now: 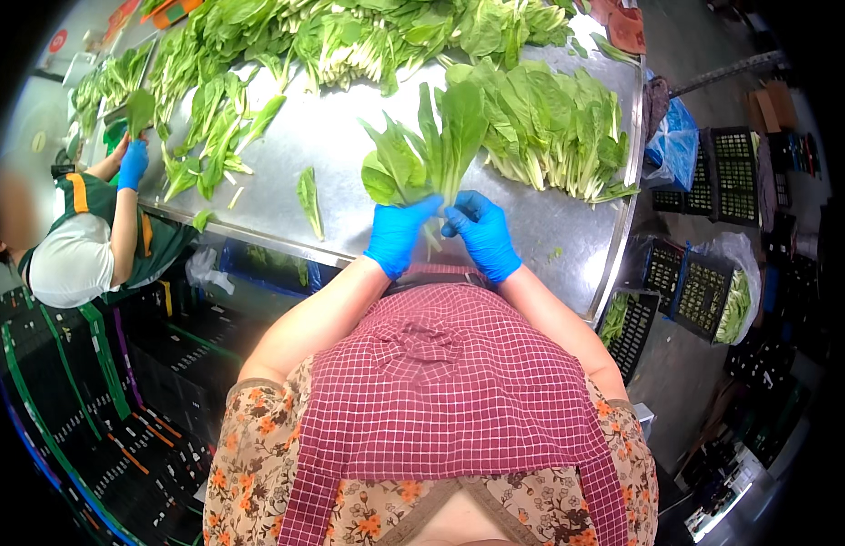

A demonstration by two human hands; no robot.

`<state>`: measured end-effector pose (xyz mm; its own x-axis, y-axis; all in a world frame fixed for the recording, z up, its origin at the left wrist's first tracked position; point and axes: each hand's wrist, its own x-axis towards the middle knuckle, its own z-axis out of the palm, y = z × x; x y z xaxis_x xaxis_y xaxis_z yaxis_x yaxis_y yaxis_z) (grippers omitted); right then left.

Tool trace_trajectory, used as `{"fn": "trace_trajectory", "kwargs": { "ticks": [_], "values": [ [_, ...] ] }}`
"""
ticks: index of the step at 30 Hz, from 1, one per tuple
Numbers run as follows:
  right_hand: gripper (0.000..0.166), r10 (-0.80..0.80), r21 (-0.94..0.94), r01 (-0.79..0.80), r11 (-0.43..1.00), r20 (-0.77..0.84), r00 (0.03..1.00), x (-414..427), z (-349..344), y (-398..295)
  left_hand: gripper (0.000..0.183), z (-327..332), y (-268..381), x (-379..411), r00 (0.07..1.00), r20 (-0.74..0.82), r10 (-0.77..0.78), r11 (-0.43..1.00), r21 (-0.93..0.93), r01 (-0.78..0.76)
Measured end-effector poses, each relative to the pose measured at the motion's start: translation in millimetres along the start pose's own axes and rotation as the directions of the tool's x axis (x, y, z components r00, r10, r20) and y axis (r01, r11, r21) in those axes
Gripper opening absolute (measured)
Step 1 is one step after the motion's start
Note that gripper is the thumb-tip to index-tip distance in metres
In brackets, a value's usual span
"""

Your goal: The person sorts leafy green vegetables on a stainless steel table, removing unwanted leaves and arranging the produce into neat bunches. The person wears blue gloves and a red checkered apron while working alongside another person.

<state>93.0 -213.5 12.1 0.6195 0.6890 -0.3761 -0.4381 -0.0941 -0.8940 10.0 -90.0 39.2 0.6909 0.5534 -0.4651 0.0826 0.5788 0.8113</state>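
Note:
In front of my apron, my left hand point(399, 235) in a blue glove is closed around the stems of some leafy greens point(395, 169). Close beside it, my gloved right hand point(489, 235) pinches the pale stem end of taller upright leaves point(456, 133). The two clusters overlap, and a few stem ends poke out below between my hands. Both hands are over the near edge of a metal table point(279, 198). Right of them lies a neat row of greens point(552, 130), stems towards me. One loose leaf point(310, 203) rests to the left.
A large heap of greens point(347, 48) covers the table's far side, with scattered leaves point(217, 136) at left. A co-worker point(88, 225) in blue gloves handles greens there. Black crates point(60, 362) stand at lower left; more crates point(705, 286) sit beyond the table's right edge.

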Motion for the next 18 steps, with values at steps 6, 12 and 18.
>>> {"fn": "trace_trajectory", "kwargs": {
  "ticks": [6,12,18],
  "values": [
    [0.024,-0.019,0.023,0.021,1.0,-0.058,0.998,2,0,9,0.009,-16,-15,9,0.986,-0.022,-0.167,0.983,-0.079,0.165],
    [0.026,-0.016,0.205,0.032,0.978,-0.083,0.996,5,0,13,0.01,-27,-27,14,0.948,0.008,-0.318,0.939,-0.135,0.316],
    [0.024,-0.072,0.216,0.097,0.972,-0.12,0.99,12,-5,11,0.009,-28,-28,12,0.959,-0.039,-0.282,0.958,-0.062,0.28]
  ]
}}
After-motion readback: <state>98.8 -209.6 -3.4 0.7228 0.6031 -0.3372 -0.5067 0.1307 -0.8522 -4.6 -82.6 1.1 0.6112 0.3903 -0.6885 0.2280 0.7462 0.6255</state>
